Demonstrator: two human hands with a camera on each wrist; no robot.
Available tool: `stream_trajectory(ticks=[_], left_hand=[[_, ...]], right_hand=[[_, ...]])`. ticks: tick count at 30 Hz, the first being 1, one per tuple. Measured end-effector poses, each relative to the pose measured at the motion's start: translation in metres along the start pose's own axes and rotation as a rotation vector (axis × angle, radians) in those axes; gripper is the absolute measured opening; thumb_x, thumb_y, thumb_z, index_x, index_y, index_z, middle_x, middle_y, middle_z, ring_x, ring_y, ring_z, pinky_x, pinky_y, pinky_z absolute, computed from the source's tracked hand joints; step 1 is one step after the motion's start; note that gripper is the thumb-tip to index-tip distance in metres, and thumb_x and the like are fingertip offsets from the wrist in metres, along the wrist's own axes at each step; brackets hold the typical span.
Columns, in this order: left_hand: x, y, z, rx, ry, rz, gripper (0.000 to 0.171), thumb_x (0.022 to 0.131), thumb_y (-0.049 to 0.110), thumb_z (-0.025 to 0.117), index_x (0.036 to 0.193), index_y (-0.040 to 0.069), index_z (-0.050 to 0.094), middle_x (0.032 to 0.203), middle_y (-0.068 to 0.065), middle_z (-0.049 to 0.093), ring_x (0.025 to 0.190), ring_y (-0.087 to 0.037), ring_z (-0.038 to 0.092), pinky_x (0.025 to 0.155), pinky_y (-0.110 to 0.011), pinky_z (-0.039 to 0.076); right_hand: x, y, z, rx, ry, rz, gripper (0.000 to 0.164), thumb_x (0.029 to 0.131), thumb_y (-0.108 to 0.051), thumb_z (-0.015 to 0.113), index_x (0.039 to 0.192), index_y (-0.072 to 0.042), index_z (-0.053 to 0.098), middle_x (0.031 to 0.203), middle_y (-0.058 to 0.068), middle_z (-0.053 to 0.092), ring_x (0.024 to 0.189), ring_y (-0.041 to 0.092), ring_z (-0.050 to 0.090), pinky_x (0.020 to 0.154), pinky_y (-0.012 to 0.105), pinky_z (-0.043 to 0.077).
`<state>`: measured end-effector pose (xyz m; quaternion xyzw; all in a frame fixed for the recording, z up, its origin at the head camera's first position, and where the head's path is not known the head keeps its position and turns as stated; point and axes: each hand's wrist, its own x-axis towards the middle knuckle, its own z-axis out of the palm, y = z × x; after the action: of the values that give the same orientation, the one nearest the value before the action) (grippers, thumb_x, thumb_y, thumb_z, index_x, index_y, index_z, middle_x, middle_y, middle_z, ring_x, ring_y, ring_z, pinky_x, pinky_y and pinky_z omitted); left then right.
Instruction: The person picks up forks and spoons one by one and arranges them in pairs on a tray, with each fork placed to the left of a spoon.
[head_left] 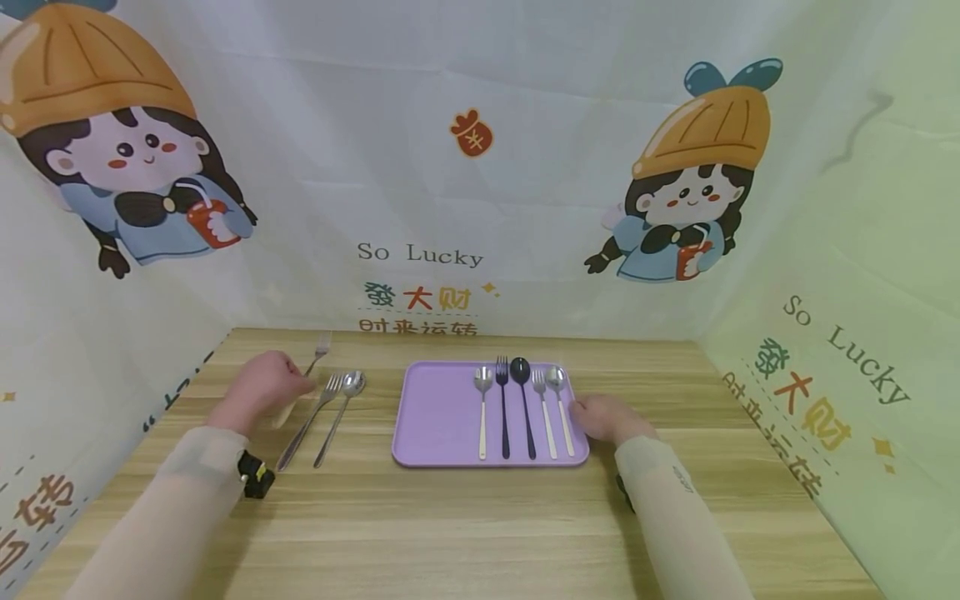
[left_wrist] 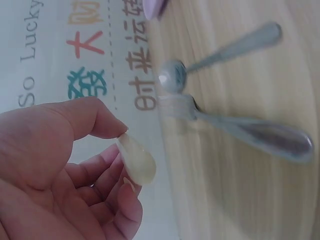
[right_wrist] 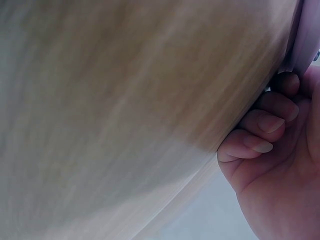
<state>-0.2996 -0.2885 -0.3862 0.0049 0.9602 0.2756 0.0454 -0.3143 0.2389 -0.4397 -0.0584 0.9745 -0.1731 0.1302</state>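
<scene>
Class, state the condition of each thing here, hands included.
Purple tray: flat, partly filled
Black fork: on tray
Black spoon: on tray
White-handled fork: on tray
White-handled spoons: on tray
Table fork: lying left of tray
Table spoon: lying beside it
Held fork: pinched
Left hand: pinching it
Right hand: curled at tray's edge

The right hand (right_wrist: 280,165), fingers curled and knuckles against the wood-grained tabletop (right_wrist: 115,105), holds a purple tray (right_wrist: 306,37) by its rim.

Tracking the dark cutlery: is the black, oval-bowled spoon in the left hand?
No, the black spoon lies on the purple rectangular tray, away from the left hand.
</scene>
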Motion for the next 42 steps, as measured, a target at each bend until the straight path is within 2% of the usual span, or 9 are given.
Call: stream_trajectory(ticks=[10,18,26,32,35,36,38,40,42], left_hand=[[0.007,0.036,0.013,0.004,0.023,0.021,0.044,0.099,0.029,0.070,0.064,0.019,0.046,0.058,0.009,0.038,0.054,-0.011,0.036,0.055,-0.031,0.037],[0.008,0.069,0.031,0.006,0.062,0.058,0.027,0.095,0.027,0.078,0.087,0.004,0.068,0.087,-0.010,0.069,0.080,-0.024,0.063,0.071,-0.037,0.052],[0.014,0.099,0.050,-0.015,0.028,0.066,0.027,0.096,0.022,0.076,0.077,0.010,0.061,0.076,-0.003,0.061,0.072,-0.019,0.057,0.066,-0.032,0.049],[0.008,0.121,0.065,-0.062,0.001,0.047,0.021,0.093,0.017,0.078,0.082,0.006,0.064,0.082,-0.006,0.064,0.074,-0.020,0.059,0.063,-0.032,0.050],[0.022,0.118,0.079,-0.104,-0.019,0.038,0.018,0.090,0.015,0.079,0.085,0.003,0.067,0.084,-0.010,0.067,0.074,-0.022,0.061,0.064,-0.034,0.053],[0.037,0.106,0.091,-0.121,-0.016,0.066,0.020,0.089,0.018,0.082,0.085,0.004,0.068,0.084,-0.009,0.068,0.074,-0.021,0.061,0.065,-0.034,0.054],[0.053,0.099,0.105,-0.102,-0.014,0.071,0.022,0.087,0.021,0.084,0.082,0.006,0.069,0.081,-0.008,0.068,0.072,-0.021,0.061,0.065,-0.036,0.055],[0.063,0.096,0.116,-0.094,-0.030,0.059,0.023,0.086,0.022,0.085,0.080,0.007,0.068,0.079,-0.007,0.066,0.070,-0.021,0.061,0.065,-0.037,0.055],[0.064,0.099,0.121,-0.088,-0.040,0.040,0.024,0.086,0.022,0.085,0.078,0.007,0.067,0.079,-0.007,0.066,0.070,-0.022,0.061,0.066,-0.037,0.056]], right_hand=[[0.005,0.003,0.003,0.004,-0.002,0.006,0.061,0.115,-0.039,0.031,0.154,-0.001,0.058,0.159,0.026,0.057,0.151,0.050,0.051,0.126,0.062,0.039],[0.004,0.001,0.003,-0.003,0.005,-0.002,0.061,0.115,-0.040,0.032,0.155,-0.001,0.058,0.160,0.027,0.057,0.151,0.050,0.051,0.126,0.063,0.038],[0.005,0.004,0.003,0.011,0.002,-0.002,0.062,0.115,-0.041,0.032,0.155,-0.001,0.057,0.160,0.027,0.057,0.152,0.050,0.050,0.126,0.063,0.038],[0.002,0.004,0.003,0.019,-0.006,0.009,0.062,0.115,-0.042,0.032,0.155,-0.001,0.057,0.160,0.027,0.056,0.152,0.050,0.050,0.127,0.064,0.037],[0.003,0.004,0.002,0.014,-0.007,0.003,0.062,0.115,-0.041,0.032,0.155,-0.001,0.057,0.160,0.027,0.056,0.152,0.050,0.050,0.127,0.063,0.037],[0.003,0.004,0.002,0.013,-0.007,0.001,0.062,0.115,-0.041,0.032,0.156,-0.001,0.057,0.160,0.027,0.056,0.152,0.050,0.049,0.127,0.063,0.037],[0.003,0.003,0.001,0.012,-0.010,-0.005,0.062,0.115,-0.041,0.032,0.156,0.000,0.056,0.160,0.027,0.055,0.152,0.051,0.049,0.127,0.063,0.037],[0.003,0.003,0.001,0.010,-0.014,-0.007,0.062,0.115,-0.041,0.032,0.156,0.000,0.056,0.161,0.027,0.055,0.152,0.051,0.049,0.127,0.064,0.037],[0.002,0.002,0.000,0.010,-0.017,-0.007,0.062,0.116,-0.041,0.032,0.156,0.000,0.056,0.161,0.027,0.055,0.153,0.051,0.048,0.127,0.063,0.037]])
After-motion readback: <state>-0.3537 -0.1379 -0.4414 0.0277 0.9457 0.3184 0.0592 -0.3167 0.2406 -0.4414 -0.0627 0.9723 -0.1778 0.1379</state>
